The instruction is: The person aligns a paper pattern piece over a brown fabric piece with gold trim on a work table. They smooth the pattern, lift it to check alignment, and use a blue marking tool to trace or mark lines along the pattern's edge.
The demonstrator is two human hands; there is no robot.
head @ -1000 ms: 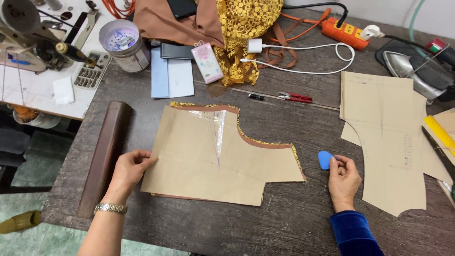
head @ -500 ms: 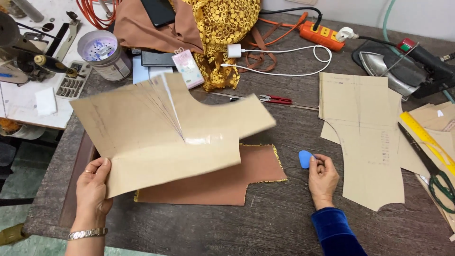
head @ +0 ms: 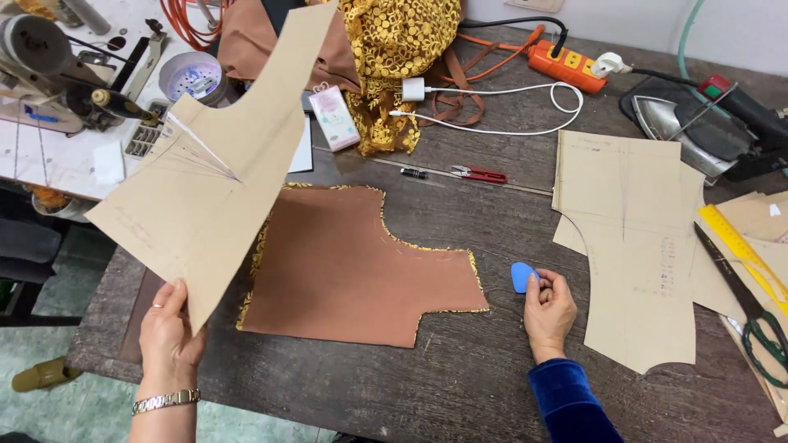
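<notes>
Paper pattern [head: 213, 164]: light, stiff, easily creased; pinched at lower corner by left hand [head: 168, 328]. Right hand [head: 548, 308] pinching blue tailor's chalk [head: 522, 276].

**Tailoring workshop**

I'm at a dark wooden worktable [head: 492, 385] in a sewing shop. Sewing machine [head: 57, 74] on my left, iron [head: 681, 123] top right. Paper patterns [head: 632, 246] laid out, cut brown fabric [head: 353, 271], gold lace [head: 394, 57], thread snips [head: 476, 173], yellow ruler [head: 739, 246], shears [head: 751, 316], power strip [head: 566, 61].
</notes>
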